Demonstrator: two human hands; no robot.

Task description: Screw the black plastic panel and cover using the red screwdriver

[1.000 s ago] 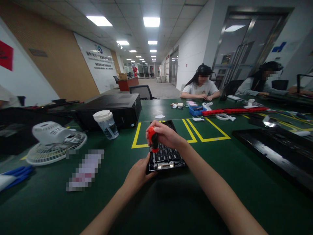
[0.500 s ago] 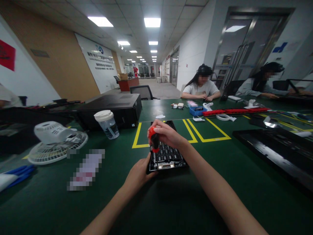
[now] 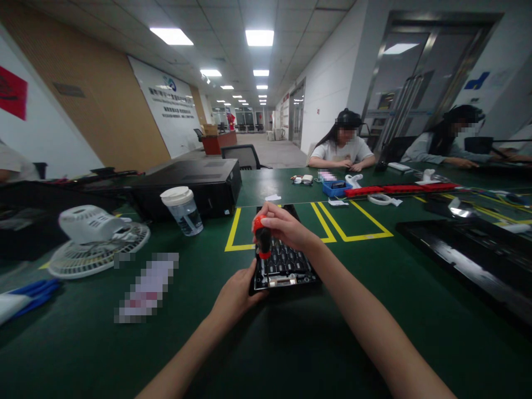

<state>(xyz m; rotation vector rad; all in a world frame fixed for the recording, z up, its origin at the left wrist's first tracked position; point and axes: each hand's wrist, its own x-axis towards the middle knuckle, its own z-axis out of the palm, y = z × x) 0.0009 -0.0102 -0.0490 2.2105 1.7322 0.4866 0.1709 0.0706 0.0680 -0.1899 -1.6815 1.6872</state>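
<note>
A black keyboard-like panel [image 3: 286, 266] lies on the green table in front of me, rows of dark rounded cells and a metal strip at its near end showing. My right hand [image 3: 280, 224] is closed round the top of a screwdriver [image 3: 262, 238] with a red and black handle. The tool stands nearly upright over the panel's left side, its shaft pointing down; where the tip sits is hard to make out. With thumb and fingers, my left hand [image 3: 239, 288] grips the panel's near left corner. Part of the panel is hidden under my right hand.
To the left are a lidded cup [image 3: 183, 210], a white fan [image 3: 100, 244], blue gloves [image 3: 31, 299] and a black computer case [image 3: 187, 185]. A long black panel [image 3: 461, 260] lies right. Farther back are a blue tray [image 3: 336, 189] and a seated person [image 3: 343, 147].
My hands, the screwdriver and the keyboard-like panel hold almost the same positions. At the far right, a co-worker's dark frame has shifted lower.
</note>
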